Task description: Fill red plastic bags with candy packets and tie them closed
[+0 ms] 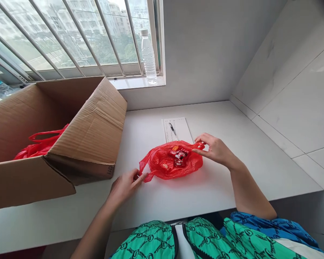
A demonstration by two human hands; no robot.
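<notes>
A thin red plastic bag (162,174) lies on the white table with its mouth spread open. Inside it are several small red packets (180,155), one with a cartoon figure printed on it. At the bag's left end, my left hand (126,185) pinches one handle between thumb and fingers. My right hand (214,149) grips the opposite handle at the upper right of the bag. Behind the bag, partly covered by it, is a sheet of printed paper (182,126) with a black and clear pen (172,128) lying across it.
On the left stands a large open cardboard box (94,126) with red plastic bags (40,145) inside. A clear water bottle (149,59) is upright on the windowsill (135,83) by the barred window. Tiled wall (294,86) bounds the white table (259,158) on the right.
</notes>
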